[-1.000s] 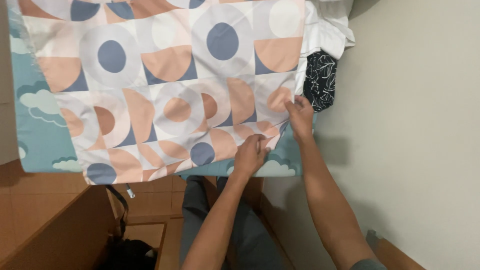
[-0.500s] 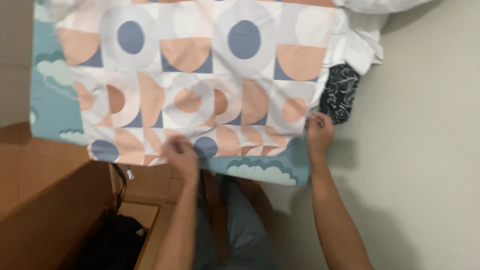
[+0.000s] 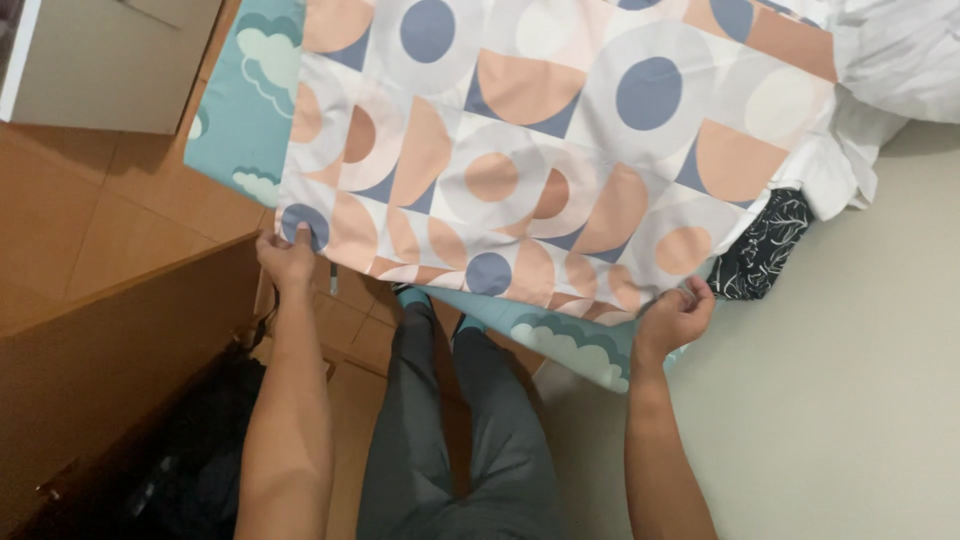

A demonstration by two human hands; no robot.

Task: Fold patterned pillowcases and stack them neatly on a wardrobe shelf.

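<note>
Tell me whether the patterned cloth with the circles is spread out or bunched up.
Spread out. The patterned cloth lies flat over the teal cloud-print sheet, with the left hand and right hand gripping its two near corners, far apart.

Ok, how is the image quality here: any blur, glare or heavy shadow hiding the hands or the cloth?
Head view: sharp, evenly lit, no glare; the patterned cloth prints crisp. Left hand and right hand both show clear edges, each pinching a near corner. Deep shadow only at lower left beside the wooden furniture, where dark items cannot be made out.
</note>
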